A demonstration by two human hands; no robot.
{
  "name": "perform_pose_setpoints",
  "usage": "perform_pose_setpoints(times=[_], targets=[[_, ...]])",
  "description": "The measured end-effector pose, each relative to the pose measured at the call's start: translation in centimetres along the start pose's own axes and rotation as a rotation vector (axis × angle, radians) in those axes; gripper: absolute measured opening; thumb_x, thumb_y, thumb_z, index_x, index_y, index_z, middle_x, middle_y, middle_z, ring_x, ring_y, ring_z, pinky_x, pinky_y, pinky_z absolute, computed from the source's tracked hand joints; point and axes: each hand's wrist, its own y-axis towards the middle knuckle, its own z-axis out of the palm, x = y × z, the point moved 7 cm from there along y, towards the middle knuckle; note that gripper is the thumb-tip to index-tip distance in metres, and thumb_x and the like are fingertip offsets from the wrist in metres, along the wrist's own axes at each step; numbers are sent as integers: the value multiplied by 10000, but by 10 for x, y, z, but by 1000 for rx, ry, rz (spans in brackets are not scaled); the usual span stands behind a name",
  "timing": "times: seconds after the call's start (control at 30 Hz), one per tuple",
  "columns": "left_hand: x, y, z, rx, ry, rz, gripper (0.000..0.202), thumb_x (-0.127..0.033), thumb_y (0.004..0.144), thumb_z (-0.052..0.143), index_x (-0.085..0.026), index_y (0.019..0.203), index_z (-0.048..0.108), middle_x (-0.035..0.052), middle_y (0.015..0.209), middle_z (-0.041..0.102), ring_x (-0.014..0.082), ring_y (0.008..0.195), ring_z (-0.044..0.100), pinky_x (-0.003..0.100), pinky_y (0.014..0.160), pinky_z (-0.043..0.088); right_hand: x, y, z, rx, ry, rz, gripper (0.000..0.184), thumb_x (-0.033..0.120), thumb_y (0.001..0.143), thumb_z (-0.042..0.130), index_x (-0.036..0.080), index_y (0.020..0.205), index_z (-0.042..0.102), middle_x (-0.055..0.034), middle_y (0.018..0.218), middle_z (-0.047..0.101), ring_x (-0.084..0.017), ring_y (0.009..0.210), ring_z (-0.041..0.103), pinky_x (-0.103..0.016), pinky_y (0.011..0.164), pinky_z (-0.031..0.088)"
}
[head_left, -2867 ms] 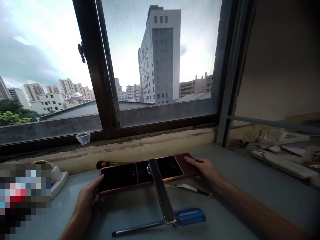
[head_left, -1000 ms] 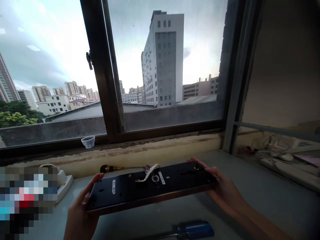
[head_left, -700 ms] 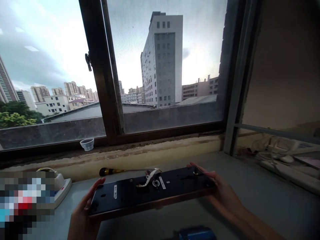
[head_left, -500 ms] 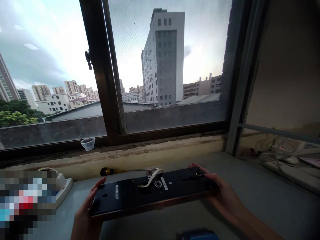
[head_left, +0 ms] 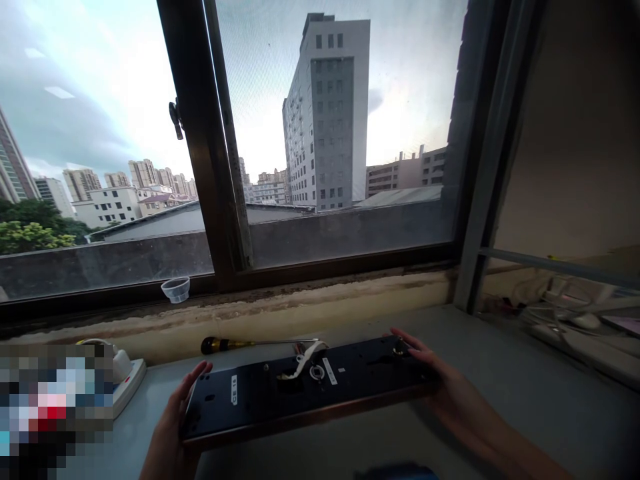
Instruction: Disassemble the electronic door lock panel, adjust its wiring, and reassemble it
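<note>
Between my two hands is a long black door lock panel (head_left: 255, 407), its back face tilted up toward me. A white-wrapped cable (head_left: 305, 360) comes out near its middle, beside a round hub (head_left: 317, 373) and white stickers. My left hand (head_left: 173, 417) grips the left end, fingers along the short edge. On the right end, my right hand (head_left: 440, 377) has its fingers at the far corner, by a small brass-coloured post (head_left: 399, 348). The underside of the panel is hidden, and so are parts of both hands.
Behind the panel lies a screwdriver (head_left: 220, 345) with a yellow-black handle. A clear plastic cup (head_left: 176, 289) stands on the window sill. At left are a white power strip (head_left: 131, 385) and a blurred-out patch. A dark blue object (head_left: 400, 472) shows at the bottom edge.
The panel stays held at both ends and has shifted only very slightly. My right hand's fingers have moved a little at the far corner. The dark blue object sits slightly lower in view.
</note>
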Motion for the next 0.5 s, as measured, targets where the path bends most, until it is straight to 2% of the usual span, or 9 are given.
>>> perform_pose_setpoints(times=[0.13, 0.17, 0.23, 0.3, 0.33, 0.37, 0.43, 0.5], targets=[[1, 3, -4, -93, 70, -82, 321, -467, 691, 568, -255, 924, 632, 23, 1176, 598, 266, 1026, 572, 292, 618, 516, 21, 5, -15, -128, -143, -216, 555, 617, 662, 545, 235, 1064, 583, -92, 1174, 556, -289, 1030, 540, -364, 739, 501], [-5, 5, -10, -134, 94, -43, 324, -480, 710, 545, -246, 922, 618, 25, 1185, 581, 258, 1041, 560, 286, 626, 508, 32, 4, -23, -182, -153, -301, 560, 647, 648, 536, 249, 1040, 572, -79, 1165, 552, -281, 1058, 517, -365, 788, 483], [-26, 6, -24, -226, 176, 135, 294, -468, 706, 561, -234, 881, 595, 23, 1131, 584, 242, 1053, 536, 285, 696, 483, 55, -7, -43, -300, -178, -494, 505, 651, 617, 566, 295, 976, 545, -24, 1110, 551, -237, 1082, 479, -314, 886, 421], [-49, 0, -39, -322, 346, 316, 263, -456, 690, 576, -235, 832, 589, 12, 988, 611, 240, 971, 554, 309, 756, 441, 72, -22, -58, -364, -282, -622, 351, 551, 626, 637, 320, 881, 569, -11, 892, 584, -218, 931, 521, -288, 843, 418], [-60, -4, -44, -362, 444, 394, 251, -457, 685, 574, -239, 809, 590, 7, 907, 617, 241, 909, 565, 318, 761, 420, 77, -28, -54, -307, -509, -655, 270, 545, 643, 621, 313, 777, 595, -19, 714, 570, -211, 748, 535, -293, 698, 451], [-68, -9, -47, -382, 532, 460, 243, -460, 681, 571, -243, 790, 592, 2, 837, 615, 241, 854, 570, 321, 749, 404, 76, -32, -45, -189, -701, -662, 257, 552, 642, 608, 296, 669, 613, -26, 598, 545, -200, 620, 516, -296, 593, 442], [-79, -17, -47, -384, 637, 576, 234, -463, 674, 561, -249, 764, 592, -1, 763, 607, 238, 780, 570, 312, 711, 383, 54, -38, -20, 172, -1038, -554, 246, 518, 652, 604, 280, 628, 662, -40, 593, 577, -197, 595, 535, -291, 569, 441], [-83, -24, -41, -362, 685, 660, 230, -461, 674, 549, -250, 757, 591, 4, 775, 608, 233, 746, 569, 302, 680, 371, 25, -44, 0, 427, -1237, -375, 232, 481, 650, 613, 280, 721, 705, -50, 677, 616, -201, 646, 571, -288, 614, 462]])
